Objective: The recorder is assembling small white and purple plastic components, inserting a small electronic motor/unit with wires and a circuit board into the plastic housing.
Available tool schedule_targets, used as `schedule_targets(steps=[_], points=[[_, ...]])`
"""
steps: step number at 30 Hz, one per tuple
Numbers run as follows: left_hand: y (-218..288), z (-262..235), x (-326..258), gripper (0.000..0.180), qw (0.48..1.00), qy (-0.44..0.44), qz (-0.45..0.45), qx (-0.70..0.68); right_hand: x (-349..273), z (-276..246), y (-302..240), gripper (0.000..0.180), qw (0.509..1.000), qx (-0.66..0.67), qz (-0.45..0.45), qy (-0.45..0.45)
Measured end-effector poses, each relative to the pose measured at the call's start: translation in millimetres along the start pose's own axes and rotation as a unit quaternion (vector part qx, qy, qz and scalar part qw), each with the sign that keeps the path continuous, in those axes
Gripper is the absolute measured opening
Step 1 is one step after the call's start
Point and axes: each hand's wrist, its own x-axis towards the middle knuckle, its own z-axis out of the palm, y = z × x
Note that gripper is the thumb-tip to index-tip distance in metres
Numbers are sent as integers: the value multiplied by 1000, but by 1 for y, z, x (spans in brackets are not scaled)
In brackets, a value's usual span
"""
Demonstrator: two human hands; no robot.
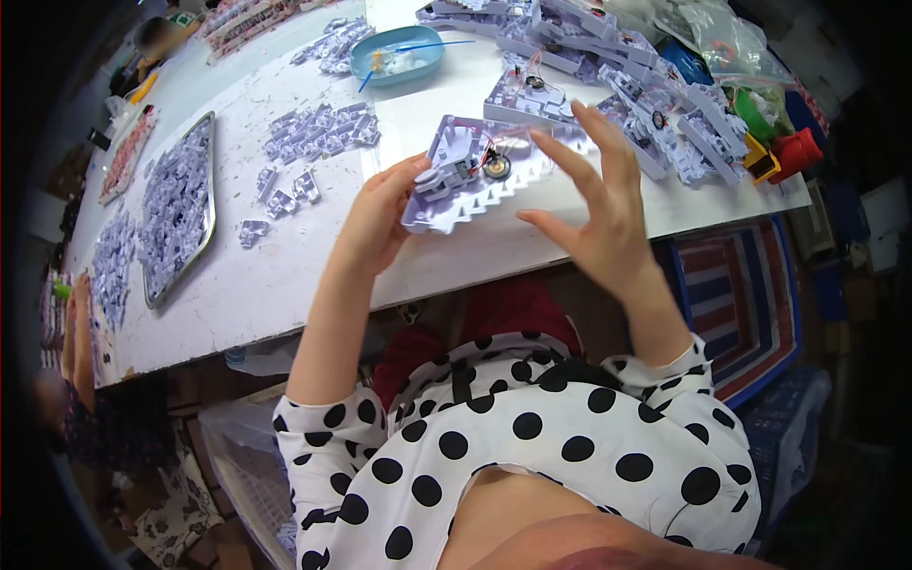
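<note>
My left hand grips the left end of a lavender plastic housing with a zigzag-toothed near edge, its thumb over the rim. Inside the housing sit a small round speaker and thin red and black wires. My right hand hovers by the housing's right end with fingers spread and nothing in them. Whether a fingertip touches the housing I cannot tell. Just behind lies a second lavender housing, also with wires and a round speaker.
A heap of similar housings covers the table's back right, beside red, yellow and green plastic pieces. Small lavender parts lie left of a blue bowl. A metal tray holds more. Another person's hand is at far left.
</note>
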Motion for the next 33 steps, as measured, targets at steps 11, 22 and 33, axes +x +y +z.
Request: schedule_targets(steps=[11,22,33], points=[[23,8,25,46,998,7,-63,28,2,-3,40,45,915,334,108,-200],[13,-16,42,54,982,109,58,143,7,67,100,34,964,140,225,-10],[2,-18,37,40,980,129,83,127,23,77,107,33,991,42,128,-24]])
